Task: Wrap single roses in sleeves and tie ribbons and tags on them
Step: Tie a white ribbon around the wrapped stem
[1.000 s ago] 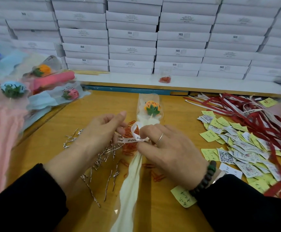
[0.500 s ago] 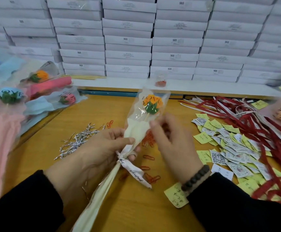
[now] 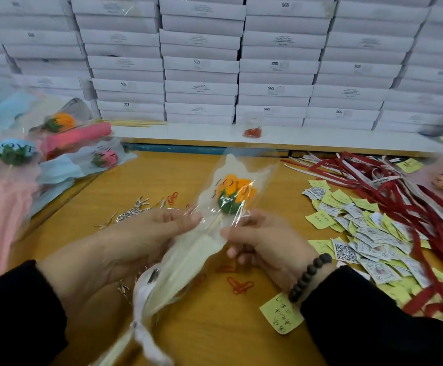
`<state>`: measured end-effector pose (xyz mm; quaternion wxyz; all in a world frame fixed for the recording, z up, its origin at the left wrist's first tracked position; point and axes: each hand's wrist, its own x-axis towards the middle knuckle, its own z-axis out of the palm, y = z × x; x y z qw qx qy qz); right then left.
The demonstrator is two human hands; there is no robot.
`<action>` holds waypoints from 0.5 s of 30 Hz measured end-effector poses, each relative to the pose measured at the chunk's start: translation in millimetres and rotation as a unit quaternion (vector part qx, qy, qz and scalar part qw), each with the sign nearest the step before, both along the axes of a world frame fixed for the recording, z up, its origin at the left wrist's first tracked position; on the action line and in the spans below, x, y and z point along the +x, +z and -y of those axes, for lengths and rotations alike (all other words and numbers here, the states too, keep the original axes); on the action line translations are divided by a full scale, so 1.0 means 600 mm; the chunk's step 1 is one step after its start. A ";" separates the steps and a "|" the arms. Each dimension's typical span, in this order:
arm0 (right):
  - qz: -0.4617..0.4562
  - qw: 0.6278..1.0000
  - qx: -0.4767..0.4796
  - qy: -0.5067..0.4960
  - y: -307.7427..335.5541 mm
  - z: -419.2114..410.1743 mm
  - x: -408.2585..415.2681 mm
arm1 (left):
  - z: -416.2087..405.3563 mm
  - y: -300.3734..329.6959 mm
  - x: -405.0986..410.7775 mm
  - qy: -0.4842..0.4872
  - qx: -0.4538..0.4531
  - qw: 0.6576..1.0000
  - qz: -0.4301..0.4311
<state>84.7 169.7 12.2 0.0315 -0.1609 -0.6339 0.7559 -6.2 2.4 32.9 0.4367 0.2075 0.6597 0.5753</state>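
An orange rose (image 3: 237,191) with green leaves sits inside a clear and cream sleeve (image 3: 188,257) printed LOVE. I hold it tilted above the wooden table (image 3: 194,328). My left hand (image 3: 141,239) grips the sleeve from the left, below the bloom. From the right, my right hand (image 3: 262,241) pinches the sleeve's edge. A white ribbon (image 3: 142,307) is tied round the sleeve's lower neck; its tails hang down, blurred.
Finished wrapped roses (image 3: 56,143) lie piled at the left. Red and white ribbons (image 3: 400,186) and yellow and printed tags (image 3: 360,228) cover the right side. Silver twist ties (image 3: 133,212) and red paper clips (image 3: 239,285) lie around my hands. Stacked white boxes (image 3: 202,64) line the back.
I lifted the wrapped rose off the table after tying the ribbon. Both hands have slid up the sleeve toward the bloom, and the rose has swung to point up and right.
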 end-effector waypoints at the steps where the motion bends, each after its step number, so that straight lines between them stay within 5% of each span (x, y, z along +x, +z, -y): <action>1: 0.000 0.999 0.004 0.041 0.001 0.006 0.002 | 0.000 0.001 -0.004 0.018 0.001 1.000 -0.015; 4: 0.001 0.994 0.028 0.104 0.004 0.014 0.004 | 0.002 0.000 -0.010 0.024 0.017 0.999 -0.035; 10: 0.034 0.995 0.007 -0.095 0.000 -0.022 -0.010 | 0.011 -0.011 -0.002 -0.046 0.016 0.999 0.009; 15: -0.018 0.997 0.039 -0.065 -0.010 -0.022 -0.008 | 0.000 -0.003 0.001 0.009 -0.001 0.999 -0.044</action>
